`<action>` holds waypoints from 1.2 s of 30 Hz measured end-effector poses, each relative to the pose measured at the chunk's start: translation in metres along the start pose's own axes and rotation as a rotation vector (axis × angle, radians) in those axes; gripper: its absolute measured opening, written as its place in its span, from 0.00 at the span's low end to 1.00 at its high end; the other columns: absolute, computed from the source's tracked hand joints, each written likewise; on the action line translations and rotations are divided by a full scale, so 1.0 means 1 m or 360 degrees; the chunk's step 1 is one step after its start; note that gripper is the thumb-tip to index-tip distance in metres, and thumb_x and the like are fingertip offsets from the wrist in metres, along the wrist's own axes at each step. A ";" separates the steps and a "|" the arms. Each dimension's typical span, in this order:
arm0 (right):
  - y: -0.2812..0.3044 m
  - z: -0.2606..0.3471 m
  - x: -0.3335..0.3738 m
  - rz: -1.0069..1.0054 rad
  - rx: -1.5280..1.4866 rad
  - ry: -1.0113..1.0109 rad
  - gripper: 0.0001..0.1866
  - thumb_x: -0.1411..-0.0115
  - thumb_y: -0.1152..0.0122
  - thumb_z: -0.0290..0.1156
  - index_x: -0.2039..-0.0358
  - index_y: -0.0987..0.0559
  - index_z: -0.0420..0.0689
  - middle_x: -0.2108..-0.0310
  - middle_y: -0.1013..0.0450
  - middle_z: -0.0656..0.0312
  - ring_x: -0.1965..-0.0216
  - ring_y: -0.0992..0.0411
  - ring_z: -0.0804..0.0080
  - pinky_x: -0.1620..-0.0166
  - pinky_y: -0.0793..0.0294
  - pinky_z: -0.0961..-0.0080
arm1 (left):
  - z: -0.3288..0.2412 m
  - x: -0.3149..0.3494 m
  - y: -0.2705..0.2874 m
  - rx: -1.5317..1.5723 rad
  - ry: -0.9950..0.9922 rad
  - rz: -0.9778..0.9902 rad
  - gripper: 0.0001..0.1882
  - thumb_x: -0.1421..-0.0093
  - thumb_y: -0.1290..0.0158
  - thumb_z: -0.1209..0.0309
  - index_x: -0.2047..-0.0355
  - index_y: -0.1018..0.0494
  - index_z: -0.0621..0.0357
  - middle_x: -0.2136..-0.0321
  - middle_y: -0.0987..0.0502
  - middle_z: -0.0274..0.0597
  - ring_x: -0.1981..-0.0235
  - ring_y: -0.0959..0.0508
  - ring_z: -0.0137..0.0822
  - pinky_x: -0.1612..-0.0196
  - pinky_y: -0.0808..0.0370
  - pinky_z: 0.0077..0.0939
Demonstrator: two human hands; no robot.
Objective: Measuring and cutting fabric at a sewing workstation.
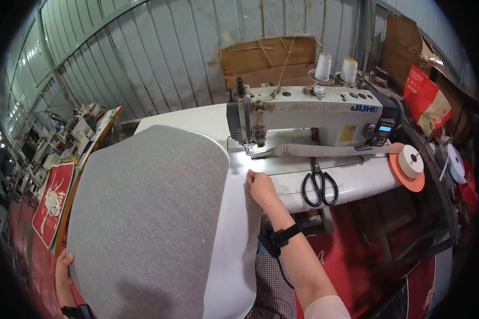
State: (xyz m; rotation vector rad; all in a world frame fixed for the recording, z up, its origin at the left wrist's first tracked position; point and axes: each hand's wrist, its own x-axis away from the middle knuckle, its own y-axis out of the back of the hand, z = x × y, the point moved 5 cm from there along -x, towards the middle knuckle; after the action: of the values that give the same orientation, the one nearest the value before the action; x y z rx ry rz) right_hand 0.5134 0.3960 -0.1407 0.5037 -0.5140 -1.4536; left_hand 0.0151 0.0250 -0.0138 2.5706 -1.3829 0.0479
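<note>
A large grey woven mat [149, 212] with rounded corners spreads across the left and middle, its upper part resting on the sewing table. Beneath its right side shows a smooth white sheet [231, 239] that hangs over the front edge. My left hand [64, 268] grips the mat's lower left edge, fingers partly hidden. Just in front of the needle area, my right hand [261, 190] is closed at the white sheet's right edge, fingertips pinched together. Behind it stands a white sewing machine [314, 114], its lamp lighting the spot by my fingers. A pale binding strip [324, 151] runs into its folder.
Black-handled scissors [319, 189] lie on the table's right part. A white tape roll [411, 161] sits on an orange disc at the right end. Two thread cones [323, 67] stand behind the machine. To the left, a cluttered bench [93, 138] has a red printed mat [53, 204] beside it.
</note>
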 end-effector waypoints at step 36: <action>-0.084 -0.121 0.260 0.0150 -0.1118 -0.0303 0.16 0.38 0.49 0.40 0.68 0.27 0.37 0.77 0.29 0.62 0.73 0.33 0.78 0.68 0.32 0.78 | 0.018 -0.025 -0.005 0.0011 0.0070 0.0079 0.25 0.45 0.49 0.70 0.48 0.37 0.66 0.57 0.26 0.45 0.59 0.25 0.37 0.56 0.28 0.32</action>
State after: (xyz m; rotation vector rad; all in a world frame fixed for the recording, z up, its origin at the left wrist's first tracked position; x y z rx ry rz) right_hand 0.5336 0.1333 -0.2819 -0.2145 -0.1452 -1.4864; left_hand 0.0039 0.0447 -0.0354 2.5253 -1.4329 0.1168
